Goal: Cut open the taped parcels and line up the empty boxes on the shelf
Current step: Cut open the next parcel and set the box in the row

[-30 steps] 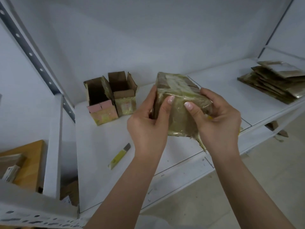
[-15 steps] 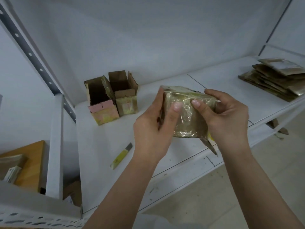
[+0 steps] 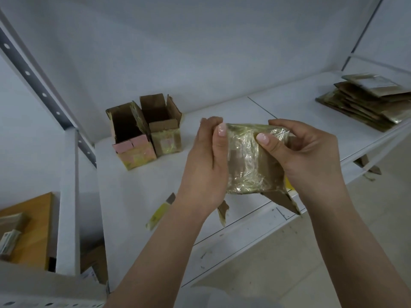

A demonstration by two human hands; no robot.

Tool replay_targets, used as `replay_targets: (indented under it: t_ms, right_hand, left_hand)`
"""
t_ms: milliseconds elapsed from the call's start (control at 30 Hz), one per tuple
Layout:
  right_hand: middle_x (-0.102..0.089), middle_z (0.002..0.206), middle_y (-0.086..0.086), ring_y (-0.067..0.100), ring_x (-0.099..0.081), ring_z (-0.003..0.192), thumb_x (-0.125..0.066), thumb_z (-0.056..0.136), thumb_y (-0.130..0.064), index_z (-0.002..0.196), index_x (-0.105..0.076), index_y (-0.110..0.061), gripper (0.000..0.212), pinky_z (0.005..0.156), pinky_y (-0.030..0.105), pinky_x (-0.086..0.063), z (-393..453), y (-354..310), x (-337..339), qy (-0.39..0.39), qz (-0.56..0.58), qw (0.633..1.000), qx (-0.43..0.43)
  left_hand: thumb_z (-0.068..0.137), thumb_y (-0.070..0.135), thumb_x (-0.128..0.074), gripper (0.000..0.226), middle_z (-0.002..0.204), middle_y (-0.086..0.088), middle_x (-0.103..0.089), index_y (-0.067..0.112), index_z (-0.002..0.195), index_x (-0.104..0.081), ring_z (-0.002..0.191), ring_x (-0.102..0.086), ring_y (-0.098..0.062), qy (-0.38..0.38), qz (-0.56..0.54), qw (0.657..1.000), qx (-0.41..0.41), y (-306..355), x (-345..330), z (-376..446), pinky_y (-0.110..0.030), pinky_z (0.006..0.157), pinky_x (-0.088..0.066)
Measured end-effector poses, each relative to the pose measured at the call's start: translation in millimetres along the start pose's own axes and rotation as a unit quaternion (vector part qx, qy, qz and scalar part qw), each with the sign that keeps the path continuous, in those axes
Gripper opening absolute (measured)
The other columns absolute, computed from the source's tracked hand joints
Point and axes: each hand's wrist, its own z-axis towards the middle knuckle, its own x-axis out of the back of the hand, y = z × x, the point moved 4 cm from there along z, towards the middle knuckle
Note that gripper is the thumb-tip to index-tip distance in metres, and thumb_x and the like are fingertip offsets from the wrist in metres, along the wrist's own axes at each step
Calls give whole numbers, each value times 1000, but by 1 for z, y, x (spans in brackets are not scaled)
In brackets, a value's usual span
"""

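Both hands, left hand (image 3: 205,165) and right hand (image 3: 304,158), grip the taped parcel (image 3: 251,161) above the shelf (image 3: 138,196), fingers curled round its ends, likely turning it open; 2 empty boxes (image 3: 144,132) stand far left, knife (image 3: 161,212) near.

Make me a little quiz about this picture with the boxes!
1. True or false: both hands hold the parcel.
2. How many open boxes stand on the shelf?
3. The knife lies: A) in the left hand B) on the shelf C) in the right hand.

Key: 1 true; 2 two; 3 B.
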Motion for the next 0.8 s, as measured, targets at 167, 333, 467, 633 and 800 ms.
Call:
replay_targets:
  t_ms: [167, 333, 467, 633, 800]
  right_hand:
    - [-68, 64, 6, 28, -66, 63, -81, 57, -64, 106, -74, -31, 59, 68, 42, -58, -2, 6, -4, 1, -2, 1000, -10]
    - [-72, 72, -10, 9, -70, 71, -82, 55, -68, 117, -71, -26, 76, 78, 37, -58, 0, 6, -4, 8, -18, 1000, -6]
    - [-75, 96, 0, 12, -71, 92, -69, 79, -61, 129, -63, -19, 66, 83, 45, -59, -6, 5, -9, 30, 39, 999, -18]
    - [-64, 88, -15, 15, -69, 99, -51, 98, -41, 107, -72, -3, 44, 89, 38, -54, -8, 1, -18, 58, -1, 998, 36]
    - [-74, 93, -2, 9, -70, 85, -39, 95, -62, 103, -74, -13, 60, 80, 30, -53, -3, 1, -9, -11, 65, 998, -23]
  left_hand:
    - [100, 46, -22, 46, 86, 10, -56, 15, 114, -53, 86, -53, 3, 32, 84, 995, -35, 0, 1, 5, -6, 67, -38]
    - [88, 57, -27, 63, 98, 9, -59, 16, 130, -49, 87, -55, 6, 22, 64, 998, -6, -2, 0, 4, -1, 69, -38]
    - [91, 56, -26, 66, 106, 14, -58, 13, 135, -48, 92, -55, 7, 70, 50, 996, -9, -6, 1, 4, 1, 76, -38]
    - [93, 55, -26, 64, 120, 0, -59, 12, 136, -47, 97, -55, 5, 85, 46, 995, -16, -8, -2, 0, 1, 77, -38]
    - [97, 56, -27, 62, 109, 1, -64, 9, 126, -53, 99, -59, -11, 90, 54, 994, -13, -15, 10, 4, -9, 74, -41]
